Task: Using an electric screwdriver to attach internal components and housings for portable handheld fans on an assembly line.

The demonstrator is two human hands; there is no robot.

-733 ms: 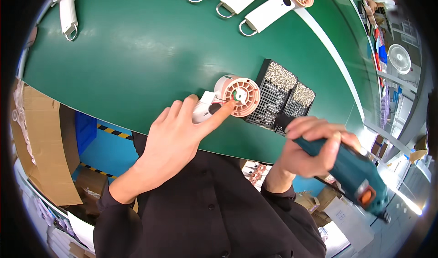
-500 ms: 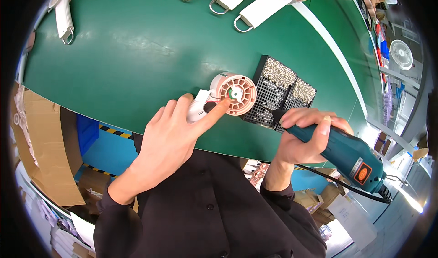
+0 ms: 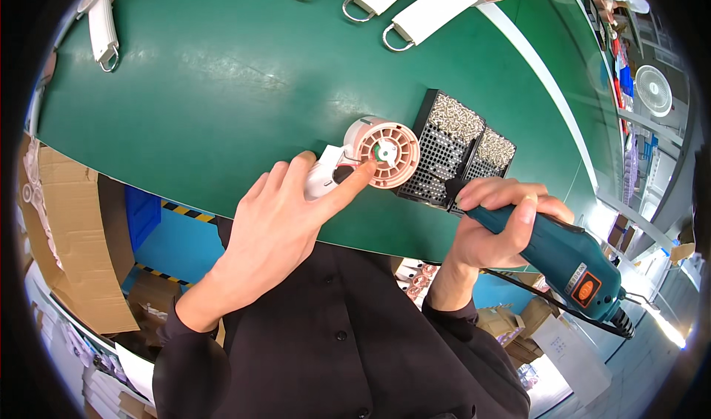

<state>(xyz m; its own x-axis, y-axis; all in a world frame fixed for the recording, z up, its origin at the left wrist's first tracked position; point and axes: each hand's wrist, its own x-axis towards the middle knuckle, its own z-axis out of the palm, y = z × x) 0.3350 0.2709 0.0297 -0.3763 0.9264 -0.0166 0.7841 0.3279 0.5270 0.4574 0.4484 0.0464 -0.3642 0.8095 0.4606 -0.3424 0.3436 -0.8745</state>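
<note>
My left hand (image 3: 278, 223) is closed round the white handle of a small handheld fan (image 3: 392, 156) on the green table. Its index finger reaches onto the round pink slotted head, beside a green circuit board and a white centre piece. In my right hand (image 3: 503, 223) is a teal corded electric screwdriver (image 3: 570, 260), held at a slant with its black nose toward the front of a black screw tray (image 3: 437, 156). The screwdriver's bit is too hard to make out. Small silvery screws (image 3: 453, 117) fill the tray's far part, and its perforated plates lie nearer me.
Several white fan bodies with wire loops (image 3: 433, 15) line the table's far edge. Another white fan body (image 3: 104, 27) lies at the far left. A cardboard box (image 3: 74, 234) and a blue bin (image 3: 142, 219) stand below the table on the left. The screwdriver's black cord (image 3: 541, 293) trails behind my right wrist.
The screwdriver's rear end has dipped slightly down and left in my right hand. My left hand keeps its grip on the fan; little else differs.
</note>
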